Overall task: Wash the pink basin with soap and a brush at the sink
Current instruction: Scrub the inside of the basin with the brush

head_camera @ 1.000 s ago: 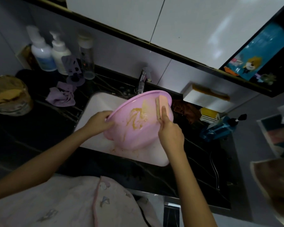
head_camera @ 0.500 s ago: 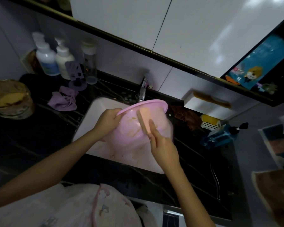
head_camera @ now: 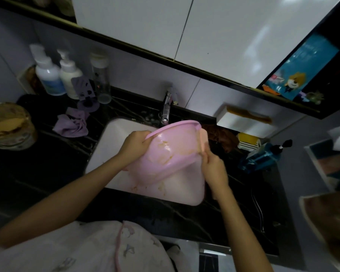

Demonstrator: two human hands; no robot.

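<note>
The left hand (head_camera: 134,143) clamps the tilted pink basin's (head_camera: 169,154) left rim over the sink (head_camera: 114,138), while the right hand (head_camera: 214,169), closed on the brush (head_camera: 202,140), works its right wall.

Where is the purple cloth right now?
The purple cloth lies crumpled on the black counter, left of the sink, in front of the bottles.

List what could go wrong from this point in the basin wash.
1. The pink basin is tilted over the sink, held at its rim by the left hand alone; wet and soapy, it might slip.
2. Yellowish residue still streaks its inside, so patches may get missed.
3. The right hand scrubs with the brush at the far rim, beside the brown cloth; splashes could reach it.
</note>
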